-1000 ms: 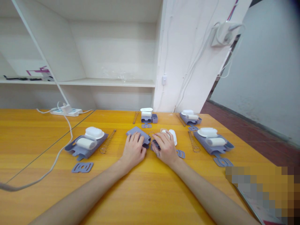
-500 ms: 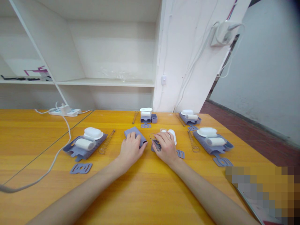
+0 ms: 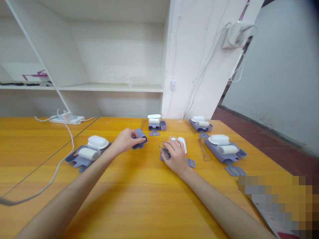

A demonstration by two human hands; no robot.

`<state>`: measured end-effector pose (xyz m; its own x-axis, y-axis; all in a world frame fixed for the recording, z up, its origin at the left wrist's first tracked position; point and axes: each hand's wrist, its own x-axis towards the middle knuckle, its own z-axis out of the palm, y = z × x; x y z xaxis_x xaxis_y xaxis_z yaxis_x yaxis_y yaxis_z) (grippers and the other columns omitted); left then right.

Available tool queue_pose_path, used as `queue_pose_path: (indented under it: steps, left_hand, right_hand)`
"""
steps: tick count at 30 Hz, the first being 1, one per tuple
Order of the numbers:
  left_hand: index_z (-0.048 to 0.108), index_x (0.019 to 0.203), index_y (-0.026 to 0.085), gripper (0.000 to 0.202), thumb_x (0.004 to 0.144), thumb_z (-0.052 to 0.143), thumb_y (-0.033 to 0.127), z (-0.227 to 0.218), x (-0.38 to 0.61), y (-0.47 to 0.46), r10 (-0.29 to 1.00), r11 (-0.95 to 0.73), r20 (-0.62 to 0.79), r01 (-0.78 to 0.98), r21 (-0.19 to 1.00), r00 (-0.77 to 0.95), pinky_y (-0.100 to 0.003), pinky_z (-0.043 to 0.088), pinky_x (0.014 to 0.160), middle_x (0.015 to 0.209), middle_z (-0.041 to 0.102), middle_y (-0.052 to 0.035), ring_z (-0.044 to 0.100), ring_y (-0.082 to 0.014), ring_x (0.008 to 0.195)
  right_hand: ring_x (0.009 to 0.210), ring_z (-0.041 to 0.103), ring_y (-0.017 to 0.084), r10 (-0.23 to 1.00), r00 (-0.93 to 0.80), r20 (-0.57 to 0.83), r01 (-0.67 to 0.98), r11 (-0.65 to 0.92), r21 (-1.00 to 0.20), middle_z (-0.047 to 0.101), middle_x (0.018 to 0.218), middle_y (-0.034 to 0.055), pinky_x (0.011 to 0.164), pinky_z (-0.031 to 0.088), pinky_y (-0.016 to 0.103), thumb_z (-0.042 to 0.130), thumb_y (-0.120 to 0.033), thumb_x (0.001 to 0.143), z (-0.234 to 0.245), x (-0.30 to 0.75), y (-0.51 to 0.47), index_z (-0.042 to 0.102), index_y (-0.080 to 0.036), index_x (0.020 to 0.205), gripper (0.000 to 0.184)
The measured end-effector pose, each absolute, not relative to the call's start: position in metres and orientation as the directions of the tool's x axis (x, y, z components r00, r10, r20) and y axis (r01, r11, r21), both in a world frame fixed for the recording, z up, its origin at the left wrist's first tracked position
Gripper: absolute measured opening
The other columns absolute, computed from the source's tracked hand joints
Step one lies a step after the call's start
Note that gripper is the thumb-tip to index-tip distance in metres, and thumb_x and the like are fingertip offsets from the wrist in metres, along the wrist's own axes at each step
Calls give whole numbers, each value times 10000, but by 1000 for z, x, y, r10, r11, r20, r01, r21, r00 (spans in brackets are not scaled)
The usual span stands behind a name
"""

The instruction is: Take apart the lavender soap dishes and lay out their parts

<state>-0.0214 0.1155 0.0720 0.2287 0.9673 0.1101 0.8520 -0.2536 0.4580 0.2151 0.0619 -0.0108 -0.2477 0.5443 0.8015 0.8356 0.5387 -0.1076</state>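
Observation:
My left hand point(image 3: 125, 140) is lifted off the orange table point(image 3: 139, 192) and its fingers are closed round a grey-blue perforated plastic tray point(image 3: 140, 137), held tilted. My right hand point(image 3: 175, 156) lies on the table over a small dark coil spring point(image 3: 165, 153) and a white oval cap point(image 3: 183, 143), fingers curled down on them. A grey-blue flat clip point(image 3: 191, 163) pokes out to the right of that hand.
A grey-blue tray with white roller and cap point(image 3: 86, 154) sits at the left, another such set point(image 3: 225, 149) at the right, two smaller sets point(image 3: 155, 124) point(image 3: 200, 124) at the back. Long springs point(image 3: 204, 150) lie nearby. A power strip point(image 3: 66, 118) and white cable point(image 3: 59, 166) cross the left side.
My left hand has picked the grey-blue tray up from the table and carried it up and to the left. My right hand has stayed on the spring and cap.

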Motion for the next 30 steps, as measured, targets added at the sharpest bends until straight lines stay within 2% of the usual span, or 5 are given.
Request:
queue_pose_path:
  steps: [7,13,17,24,30]
  left_hand:
    - [634,658,174,432,648,597,604,90,-58,176,990,-140,71,892,431,121,-251,402,568,638,672,-29,606,-166,624]
    - [620,629,183,352,608,652,533,84,-84,223,997,-72,47,962,264,61,-255,406,560,587,641,-28,601,-175,611]
    - [624,655,186,306,597,672,483,76,-93,240,997,-74,7,986,153,73,-256,399,565,636,653,-39,596,-179,641]
    - [628,642,192,283,594,667,469,61,-114,257,998,-32,-54,995,92,37,-253,408,598,649,658,-39,601,-182,662]
    - [676,821,212,323,529,723,343,53,-128,260,999,33,-14,999,28,-32,-276,447,703,893,693,-73,633,-239,850]
  right_hand:
    - [943,547,195,554,-251,793,836,537,-110,646,956,50,969,331,395,558,-172,805,-10,215,61,602,-193,1000,200]
    - [947,542,197,559,-246,792,837,534,-117,642,956,53,955,340,398,561,-181,805,-10,216,62,604,-194,1000,200]
    - [951,539,210,568,-239,787,834,535,-132,642,962,60,950,338,404,556,-194,813,-12,217,62,601,-193,998,191]
    - [941,542,207,562,-237,792,850,515,-111,645,946,57,932,351,394,571,-184,782,-10,217,61,606,-194,989,209]
    - [937,546,208,564,-228,794,842,523,-130,647,954,58,946,341,403,565,-185,790,-11,217,61,605,-201,995,210]
